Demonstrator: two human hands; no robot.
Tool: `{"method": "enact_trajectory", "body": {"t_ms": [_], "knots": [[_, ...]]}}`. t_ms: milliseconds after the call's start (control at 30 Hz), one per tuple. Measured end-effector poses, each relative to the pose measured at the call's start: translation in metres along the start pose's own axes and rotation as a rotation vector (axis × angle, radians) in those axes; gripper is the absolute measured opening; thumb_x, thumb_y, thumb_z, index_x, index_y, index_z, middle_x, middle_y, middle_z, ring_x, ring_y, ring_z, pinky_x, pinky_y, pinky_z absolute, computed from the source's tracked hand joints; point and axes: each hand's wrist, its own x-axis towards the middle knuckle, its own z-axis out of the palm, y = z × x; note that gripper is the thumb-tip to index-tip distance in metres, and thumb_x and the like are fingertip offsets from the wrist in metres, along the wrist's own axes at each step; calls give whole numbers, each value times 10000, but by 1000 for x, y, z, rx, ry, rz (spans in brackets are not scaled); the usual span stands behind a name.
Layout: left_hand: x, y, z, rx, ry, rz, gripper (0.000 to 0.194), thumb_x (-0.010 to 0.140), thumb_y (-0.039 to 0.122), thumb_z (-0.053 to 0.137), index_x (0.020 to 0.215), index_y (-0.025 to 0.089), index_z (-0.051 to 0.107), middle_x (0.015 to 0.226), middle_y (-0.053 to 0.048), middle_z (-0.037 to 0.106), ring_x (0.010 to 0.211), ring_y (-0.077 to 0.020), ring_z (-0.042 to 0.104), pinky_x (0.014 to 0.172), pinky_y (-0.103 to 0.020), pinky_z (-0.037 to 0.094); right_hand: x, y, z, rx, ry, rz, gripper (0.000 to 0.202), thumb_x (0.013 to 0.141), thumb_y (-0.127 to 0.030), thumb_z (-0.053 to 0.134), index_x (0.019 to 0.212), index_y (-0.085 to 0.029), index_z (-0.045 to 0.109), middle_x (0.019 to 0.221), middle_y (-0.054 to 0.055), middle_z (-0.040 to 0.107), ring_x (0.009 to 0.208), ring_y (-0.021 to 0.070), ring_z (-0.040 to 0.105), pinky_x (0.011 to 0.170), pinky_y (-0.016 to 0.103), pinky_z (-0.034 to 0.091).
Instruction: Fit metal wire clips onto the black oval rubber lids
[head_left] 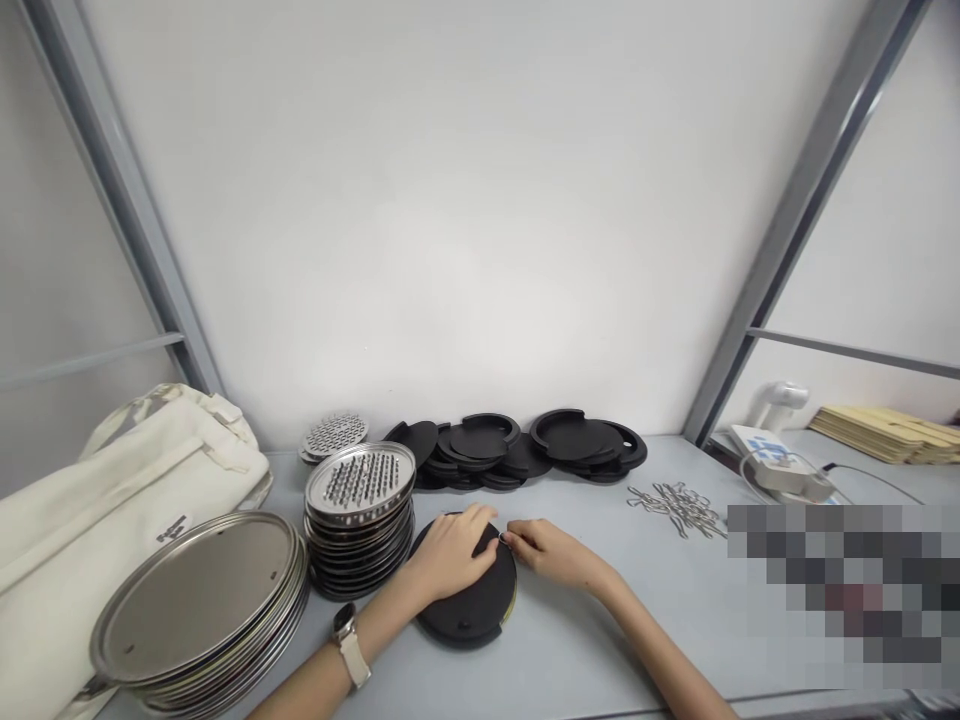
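A round black disc (465,612) lies on the grey table, with a thin yellow edge showing at its lower right. My left hand (452,553) rests on top of it, palm down with the fingers spread. At the disc's upper right edge, my right hand (541,550) pinches a small metal piece (504,538), too small to make out fully. Left of the disc stands a stack of round metal plates topped by a grater plate (361,483). A pile of metal wire clips (679,508) lies to the right, beyond my right hand.
Black round holders (574,437) lie along the wall. Another grater disc (334,436) is behind the stack. Large metal lids (199,595) and a cream bag (127,500) stand left. Right are a white device (772,455), wooden boards (885,430) and a blurred patch.
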Motion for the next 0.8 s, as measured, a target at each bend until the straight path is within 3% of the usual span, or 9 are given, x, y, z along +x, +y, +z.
{"method": "enact_trajectory", "body": {"t_ms": [200,400,467,567,633,800], "knots": [[1,-2,3,-54,42,-20,90,846,285,475,836,202,441,816,2,557,674,-162,530,588,-265,313,2,1,0,71,170,-43,295,925,-349,359,701,-183,458,610,-28,466,569,115,409,554,230,333],[-1,-2,0,-93,11,48,96,841,283,479,827,206,423,770,22,528,646,-142,493,577,-258,289,3,-1,-10,218,336,-158,297,910,-418,428,757,-184,532,823,41,558,840,180,524,785,300,409],[-2,-1,-2,-83,-8,86,107,841,291,482,821,205,421,782,22,528,641,-138,481,571,-259,277,3,-3,-12,381,291,-185,300,923,-437,396,796,-189,508,828,40,571,823,170,543,785,297,421],[-3,1,-3,-66,-29,116,118,846,302,480,818,204,420,790,23,526,631,-133,468,560,-262,260,5,0,-10,508,166,-122,314,932,-471,355,826,-195,460,635,-20,514,595,128,505,622,254,419],[-3,2,-3,-51,-33,121,123,848,305,480,813,204,419,794,24,524,631,-132,466,555,-264,252,6,4,-5,422,122,-56,336,917,-488,377,779,-191,451,566,-50,432,513,107,429,523,224,356],[-3,3,-2,-6,-33,109,137,851,316,474,801,199,423,787,17,529,637,-139,481,551,-275,236,4,9,6,152,77,-28,354,920,-415,368,656,-183,408,592,-34,443,544,99,371,513,213,292]]}}
